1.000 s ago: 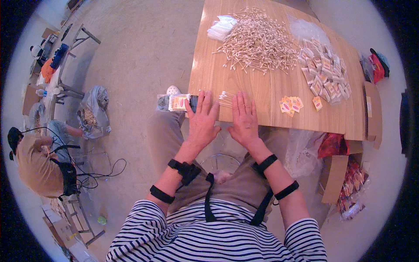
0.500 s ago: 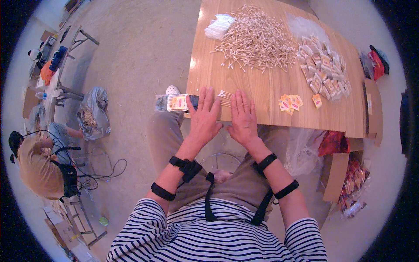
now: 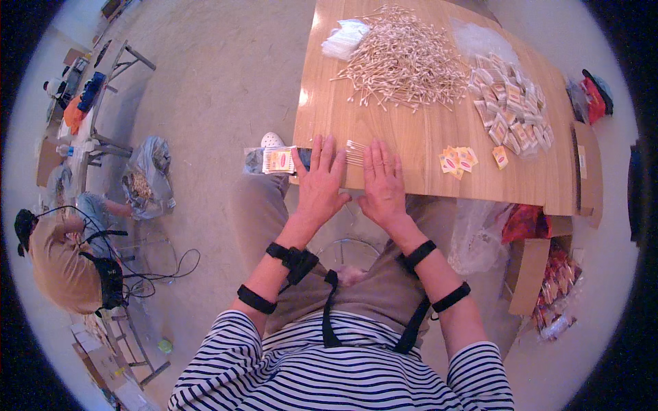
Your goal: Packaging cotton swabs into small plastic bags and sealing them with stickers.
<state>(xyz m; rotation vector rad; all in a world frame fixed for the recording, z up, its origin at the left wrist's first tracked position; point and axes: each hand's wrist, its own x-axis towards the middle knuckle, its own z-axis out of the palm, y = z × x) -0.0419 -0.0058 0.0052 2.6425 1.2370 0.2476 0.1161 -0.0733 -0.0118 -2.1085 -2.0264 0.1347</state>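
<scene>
Several cotton swabs lie side by side in a small row near the table's front edge. My left hand rests flat to the left of them with its fingers stretched out. On their right side lies my right hand, also flat, its fingertips against or very close to the swabs. Beyond my left fingers, at the table's left corner, is a clear packet of swabs with a yellow and white card. Further off, a big loose heap of cotton swabs spreads over the table.
Small yellow cards and a single card lie right of my hands. Filled swab packets are piled at the right, empty clear bags at the far left. Another person sits at the left beside a sack.
Both hands stay almost in place around the small row of cotton swabs. The whole view has shifted very slightly.
</scene>
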